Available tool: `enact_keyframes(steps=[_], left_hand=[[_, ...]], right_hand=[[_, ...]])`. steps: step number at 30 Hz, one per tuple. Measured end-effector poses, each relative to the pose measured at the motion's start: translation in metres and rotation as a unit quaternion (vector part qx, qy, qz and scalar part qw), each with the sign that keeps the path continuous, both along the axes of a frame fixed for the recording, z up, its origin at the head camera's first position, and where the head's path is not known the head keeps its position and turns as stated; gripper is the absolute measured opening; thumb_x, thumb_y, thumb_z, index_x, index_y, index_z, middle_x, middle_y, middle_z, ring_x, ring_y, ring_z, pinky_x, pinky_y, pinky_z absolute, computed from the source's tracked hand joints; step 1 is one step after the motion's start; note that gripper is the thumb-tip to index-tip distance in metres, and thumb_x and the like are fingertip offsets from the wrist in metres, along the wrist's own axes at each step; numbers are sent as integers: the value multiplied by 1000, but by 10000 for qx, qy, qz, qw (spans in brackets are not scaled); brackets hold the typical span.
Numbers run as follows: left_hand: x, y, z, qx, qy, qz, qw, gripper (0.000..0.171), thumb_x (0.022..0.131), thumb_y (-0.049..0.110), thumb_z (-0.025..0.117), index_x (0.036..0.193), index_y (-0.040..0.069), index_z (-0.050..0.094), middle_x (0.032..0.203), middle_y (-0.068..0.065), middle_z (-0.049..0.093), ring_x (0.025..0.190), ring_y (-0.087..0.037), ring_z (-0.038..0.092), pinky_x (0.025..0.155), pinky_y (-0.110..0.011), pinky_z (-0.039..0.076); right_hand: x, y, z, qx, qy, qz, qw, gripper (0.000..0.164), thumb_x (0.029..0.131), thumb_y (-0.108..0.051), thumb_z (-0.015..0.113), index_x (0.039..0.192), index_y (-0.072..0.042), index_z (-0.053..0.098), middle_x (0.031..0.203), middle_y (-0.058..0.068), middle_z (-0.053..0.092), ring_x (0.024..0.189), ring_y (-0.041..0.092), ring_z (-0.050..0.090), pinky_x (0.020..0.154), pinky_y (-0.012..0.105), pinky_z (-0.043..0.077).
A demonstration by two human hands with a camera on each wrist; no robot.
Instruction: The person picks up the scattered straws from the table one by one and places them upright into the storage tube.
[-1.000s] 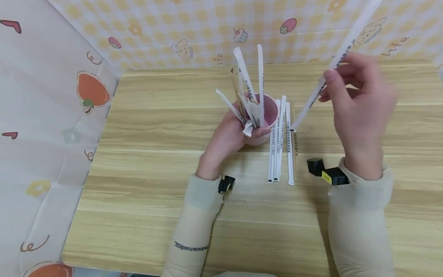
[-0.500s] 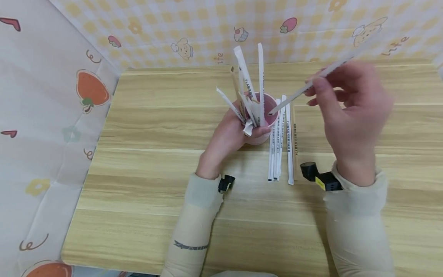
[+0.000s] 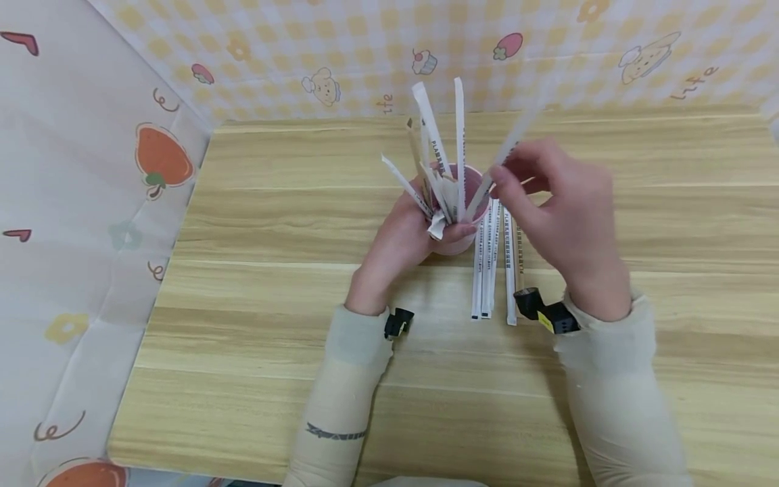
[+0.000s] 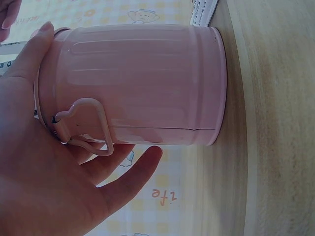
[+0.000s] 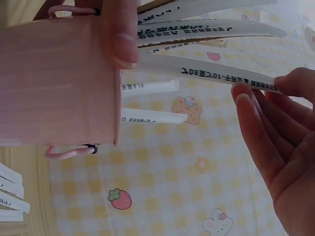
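A pink metal bucket (image 3: 450,246) with small side handles stands on the wooden table. My left hand (image 3: 404,228) grips it around the rim, thumb at the near edge; the left wrist view shows the bucket's wall (image 4: 133,73) beside the palm. Several paper-wrapped straws (image 3: 431,128), mostly white, lean out of the bucket. With thumb and fingertips my right hand (image 3: 562,210) pinches another wrapped straw (image 5: 211,71) by its upper part. That straw slants down into the bucket's mouth, its lower end hidden inside.
More wrapped straws (image 3: 487,270) lie side by side on the table (image 3: 274,304), just right of the bucket. A patterned cloth wall (image 3: 365,40) rises behind the table, and another white wall (image 3: 61,203) borders its left side. Small black cameras sit at both wrists.
My right hand has moved left and lower, bringing its straw from above the straws on the table to inside the bucket's mouth. My left hand and the bucket have stayed put.
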State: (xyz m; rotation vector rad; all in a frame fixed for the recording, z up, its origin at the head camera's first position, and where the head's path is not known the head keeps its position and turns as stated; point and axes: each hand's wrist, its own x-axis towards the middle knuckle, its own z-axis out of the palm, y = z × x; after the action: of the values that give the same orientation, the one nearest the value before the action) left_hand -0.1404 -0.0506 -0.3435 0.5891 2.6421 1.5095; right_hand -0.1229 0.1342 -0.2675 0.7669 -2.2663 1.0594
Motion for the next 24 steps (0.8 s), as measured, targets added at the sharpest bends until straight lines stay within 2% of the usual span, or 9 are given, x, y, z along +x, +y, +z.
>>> enact_keyframes(steps=[5,9,15,22,24], left_hand=[[-1,1,-2,241,-175,-21,9996,64,71,35,73,125,20,43,115,5,50,99,-2,48,90,-18,35],[-3,1,-3,386,-151,-123,9991,63,70,33,75,124,21,44,114,8,51,99,-1,48,91,-18,34],[-1,0,-2,184,-119,-31,9998,62,71,38,73,124,24,42,113,9,49,99,0,48,90,-17,35],[-1,-2,-3,-301,-2,200,9993,56,80,27,66,129,18,39,119,4,48,108,-4,45,94,-19,32],[-1,-2,-4,-300,-15,188,9994,60,78,29,69,129,18,39,118,4,48,107,-3,45,93,-18,32]], right_hand=[[-1,-3,-4,531,-309,212,9979,16,84,-13,59,93,0,60,82,7,66,71,14,62,60,27,50],[-1,-5,-6,735,-485,511,9948,12,83,-12,60,91,-3,61,78,4,66,69,15,62,58,31,50],[-5,-7,-11,1024,-672,828,9890,11,83,-16,62,88,-6,62,76,-1,64,68,8,60,60,28,49],[-9,-8,-17,1664,-1122,836,9761,12,82,-20,64,89,-9,63,75,-2,64,64,8,58,56,26,47],[-9,-7,-17,1822,-1272,814,9716,12,83,-21,64,88,-11,64,75,-3,65,64,8,57,55,26,45]])
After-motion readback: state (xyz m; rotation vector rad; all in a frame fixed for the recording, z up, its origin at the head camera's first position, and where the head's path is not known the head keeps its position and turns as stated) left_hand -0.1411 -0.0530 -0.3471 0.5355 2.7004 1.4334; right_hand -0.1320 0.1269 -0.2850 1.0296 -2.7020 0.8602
